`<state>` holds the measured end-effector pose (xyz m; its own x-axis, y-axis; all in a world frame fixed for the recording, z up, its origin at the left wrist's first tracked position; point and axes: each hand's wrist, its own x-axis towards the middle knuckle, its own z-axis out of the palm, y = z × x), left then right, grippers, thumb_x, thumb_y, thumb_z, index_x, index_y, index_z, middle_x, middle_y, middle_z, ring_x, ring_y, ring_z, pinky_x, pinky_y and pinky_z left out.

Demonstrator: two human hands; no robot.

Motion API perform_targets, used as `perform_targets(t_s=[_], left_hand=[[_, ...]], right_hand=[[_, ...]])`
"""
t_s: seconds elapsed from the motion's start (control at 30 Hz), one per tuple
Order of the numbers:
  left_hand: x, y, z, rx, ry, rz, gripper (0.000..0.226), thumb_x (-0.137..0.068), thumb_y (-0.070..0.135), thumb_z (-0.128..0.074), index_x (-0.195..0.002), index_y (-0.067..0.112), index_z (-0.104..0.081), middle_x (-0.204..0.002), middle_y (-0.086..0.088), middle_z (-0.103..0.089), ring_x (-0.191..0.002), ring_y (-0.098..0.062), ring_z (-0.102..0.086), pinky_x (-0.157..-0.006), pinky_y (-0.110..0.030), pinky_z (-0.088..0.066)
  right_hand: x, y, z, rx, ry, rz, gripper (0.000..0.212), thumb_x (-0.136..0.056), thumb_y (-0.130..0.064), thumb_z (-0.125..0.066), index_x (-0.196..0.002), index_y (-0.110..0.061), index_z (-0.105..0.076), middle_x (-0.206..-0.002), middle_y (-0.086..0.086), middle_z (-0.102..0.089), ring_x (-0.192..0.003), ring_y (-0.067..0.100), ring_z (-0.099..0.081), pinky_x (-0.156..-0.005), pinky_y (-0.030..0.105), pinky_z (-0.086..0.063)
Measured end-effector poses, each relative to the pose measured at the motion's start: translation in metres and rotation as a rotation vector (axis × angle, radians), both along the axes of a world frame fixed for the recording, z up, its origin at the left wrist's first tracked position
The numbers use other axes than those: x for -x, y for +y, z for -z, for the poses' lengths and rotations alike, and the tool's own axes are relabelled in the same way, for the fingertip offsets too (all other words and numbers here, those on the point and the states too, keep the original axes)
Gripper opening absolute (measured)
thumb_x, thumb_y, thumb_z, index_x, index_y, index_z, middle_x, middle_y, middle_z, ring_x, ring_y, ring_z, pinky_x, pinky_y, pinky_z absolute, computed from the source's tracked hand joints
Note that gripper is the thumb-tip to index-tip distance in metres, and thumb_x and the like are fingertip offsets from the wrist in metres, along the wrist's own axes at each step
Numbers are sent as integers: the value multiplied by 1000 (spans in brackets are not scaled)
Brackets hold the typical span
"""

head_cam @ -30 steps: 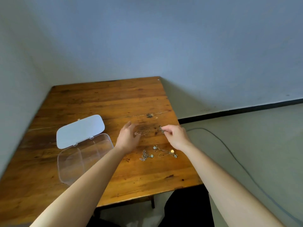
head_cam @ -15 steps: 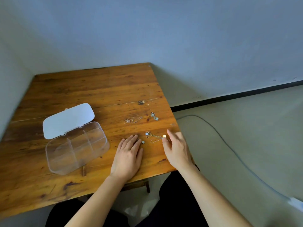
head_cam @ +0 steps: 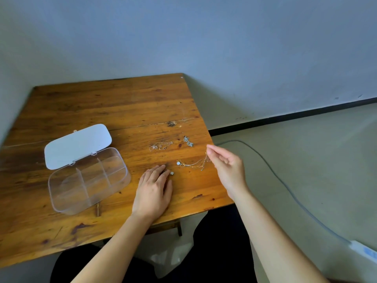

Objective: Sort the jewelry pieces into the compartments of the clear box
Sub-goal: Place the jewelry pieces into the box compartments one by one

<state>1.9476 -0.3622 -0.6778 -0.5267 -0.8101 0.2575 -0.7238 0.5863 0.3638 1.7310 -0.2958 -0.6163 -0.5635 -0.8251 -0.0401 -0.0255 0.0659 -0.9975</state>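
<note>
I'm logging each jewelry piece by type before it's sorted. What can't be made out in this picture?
- Piece under the left hand: the fingers cover all but a pale bead.
- Gold chain: its upper end is hidden in the right hand pinch.
- Silver piece and thin chain: too small to type.
- Box: contents unclear through glare.

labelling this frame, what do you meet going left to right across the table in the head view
clear box with its white lid open → left hand flat on the table → gold chain → right hand pinching that chain's end, past the table's right edge
</note>
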Motion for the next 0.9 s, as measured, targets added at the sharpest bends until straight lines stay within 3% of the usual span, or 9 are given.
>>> perform_targets(t_s=[0.1,0.37,0.7,0.77,0.9], left_hand=[[0,0,0,2,4,-2,34,-94,26,-62,-125,12,-67,-136,-8,-61,-131,-26,-50,-111,-43,-37],[0,0,-1,-3,33,-10,31,-93,26,-64,-120,12,-70,-134,-7,-63,-129,-26,-53,-110,-42,-37],[-3,0,-6,7,123,-52,15,-90,21,-70,-97,9,-77,-107,-5,-71,-102,-23,-62,-89,-37,-52],[-3,-1,-8,-34,125,-65,15,-92,20,-68,-98,9,-76,-108,-5,-71,-103,-22,-62,-91,-36,-51],[-8,-5,-17,-212,269,-105,12,-95,21,-64,-98,13,-71,-106,0,-71,-99,-16,-62,-85,-27,-50]], right_hand=[[1,-4,-24,39,-130,-3,15,-88,-32,-75,-101,-39,-78,-99,-9,-78,-90,5,-71,-69,18,-53],[-8,-14,-61,137,-110,-41,15,-90,-29,-72,-103,-36,-78,-99,-5,-78,-91,10,-72,-72,22,-54],[-16,-23,-114,424,-361,-96,15,-93,-20,-67,-105,-24,-75,-96,3,-76,-91,18,-72,-75,26,-56],[-16,-23,-114,408,-386,-103,14,-94,-20,-67,-104,-24,-76,-97,2,-76,-92,19,-72,-76,26,-56],[-22,-20,-89,174,-275,-67,20,-94,-22,-67,-113,-20,-72,-99,1,-77,-98,20,-73,-80,29,-56]])
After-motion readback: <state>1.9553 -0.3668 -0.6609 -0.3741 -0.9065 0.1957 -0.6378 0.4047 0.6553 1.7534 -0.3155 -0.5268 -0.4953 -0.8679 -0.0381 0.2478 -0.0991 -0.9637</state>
